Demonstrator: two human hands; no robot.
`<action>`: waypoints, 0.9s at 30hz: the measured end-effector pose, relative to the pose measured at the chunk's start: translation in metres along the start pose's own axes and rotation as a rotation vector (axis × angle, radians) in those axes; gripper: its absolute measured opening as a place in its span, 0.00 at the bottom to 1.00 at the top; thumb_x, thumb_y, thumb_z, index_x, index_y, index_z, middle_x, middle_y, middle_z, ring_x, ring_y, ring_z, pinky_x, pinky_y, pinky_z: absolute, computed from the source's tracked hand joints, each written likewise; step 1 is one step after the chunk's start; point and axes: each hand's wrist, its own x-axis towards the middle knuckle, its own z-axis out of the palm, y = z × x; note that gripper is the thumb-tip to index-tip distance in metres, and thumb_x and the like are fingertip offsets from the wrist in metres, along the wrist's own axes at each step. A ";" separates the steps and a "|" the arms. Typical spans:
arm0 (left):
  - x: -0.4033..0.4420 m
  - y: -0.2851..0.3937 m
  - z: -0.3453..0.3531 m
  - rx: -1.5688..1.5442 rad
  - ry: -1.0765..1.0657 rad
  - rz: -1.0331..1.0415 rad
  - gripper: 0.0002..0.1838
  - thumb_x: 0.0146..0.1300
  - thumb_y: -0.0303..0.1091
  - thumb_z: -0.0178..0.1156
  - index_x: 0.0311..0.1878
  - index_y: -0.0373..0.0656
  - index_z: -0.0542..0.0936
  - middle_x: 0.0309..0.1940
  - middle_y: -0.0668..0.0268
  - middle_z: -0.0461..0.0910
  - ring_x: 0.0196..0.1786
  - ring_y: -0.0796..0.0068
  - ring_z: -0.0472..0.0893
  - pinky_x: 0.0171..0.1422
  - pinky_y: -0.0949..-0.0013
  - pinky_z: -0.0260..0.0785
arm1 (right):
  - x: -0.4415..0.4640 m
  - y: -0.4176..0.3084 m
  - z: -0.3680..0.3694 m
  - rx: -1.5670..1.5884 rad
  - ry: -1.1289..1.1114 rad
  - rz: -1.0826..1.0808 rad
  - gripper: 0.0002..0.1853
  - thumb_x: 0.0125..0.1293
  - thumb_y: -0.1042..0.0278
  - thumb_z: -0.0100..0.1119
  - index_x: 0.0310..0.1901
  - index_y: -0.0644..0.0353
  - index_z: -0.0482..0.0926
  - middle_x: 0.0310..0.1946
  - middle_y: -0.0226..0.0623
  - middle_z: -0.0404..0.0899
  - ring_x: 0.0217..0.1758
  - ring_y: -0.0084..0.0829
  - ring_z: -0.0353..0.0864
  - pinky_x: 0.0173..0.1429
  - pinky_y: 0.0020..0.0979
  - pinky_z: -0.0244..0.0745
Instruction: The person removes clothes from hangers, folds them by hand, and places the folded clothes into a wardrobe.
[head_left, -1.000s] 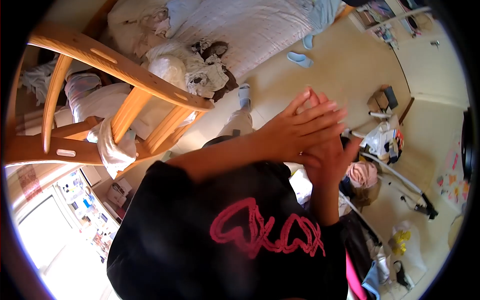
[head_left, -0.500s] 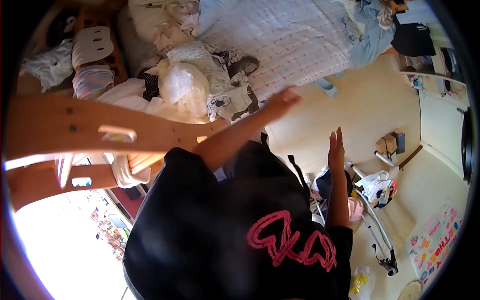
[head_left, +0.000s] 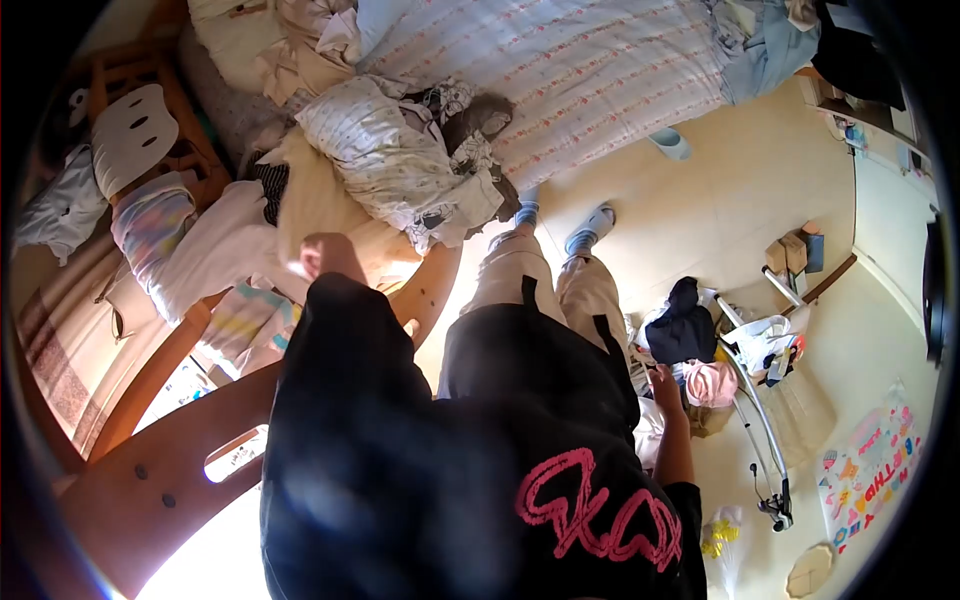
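I'm holding my left hand (head_left: 333, 256) near cream cloth (head_left: 318, 200) beyond the wooden frame (head_left: 170, 440), my right hand (head_left: 664, 384) near pink cloth (head_left: 711, 384) right of the frame; neither grip is showing clearly enough to tell.

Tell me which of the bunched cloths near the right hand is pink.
It is the lower one, the pink cloth, just right of the right hand in the picture; the black cloth lies higher in the picture.

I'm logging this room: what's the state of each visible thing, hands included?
Left hand, blurred, grip unclear
Right hand, grip unclear
Bed sheet, spread out
Patterned bedding, crumpled
Loose slipper, unworn
Right-foot slipper, worn
Pink cloth, bunched
Black cloth, crumpled
Poster, spread flat
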 end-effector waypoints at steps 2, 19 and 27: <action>0.028 -0.007 0.007 0.103 -0.061 -0.040 0.18 0.64 0.38 0.60 0.57 0.52 0.81 0.52 0.65 0.83 0.52 0.58 0.82 0.47 0.47 0.77 | 0.009 -0.001 -0.009 0.093 0.005 0.048 0.22 0.71 0.58 0.51 0.58 0.65 0.73 0.47 0.53 0.81 0.50 0.43 0.82 0.53 0.38 0.75; 0.085 0.277 -0.100 -1.120 0.433 0.453 0.35 0.52 0.39 0.66 0.63 0.36 0.66 0.61 0.48 0.71 0.64 0.52 0.72 0.67 0.56 0.66 | 0.050 -0.229 -0.019 0.252 -0.022 -0.196 0.18 0.74 0.62 0.49 0.56 0.67 0.75 0.46 0.44 0.82 0.49 0.31 0.82 0.55 0.31 0.75; 0.110 0.290 -0.110 -1.239 0.561 0.164 0.35 0.51 0.37 0.71 0.59 0.34 0.66 0.59 0.48 0.71 0.61 0.49 0.73 0.68 0.59 0.67 | 0.039 -0.150 0.023 0.272 -0.156 0.030 0.16 0.73 0.64 0.48 0.54 0.68 0.75 0.43 0.44 0.83 0.46 0.33 0.84 0.53 0.31 0.75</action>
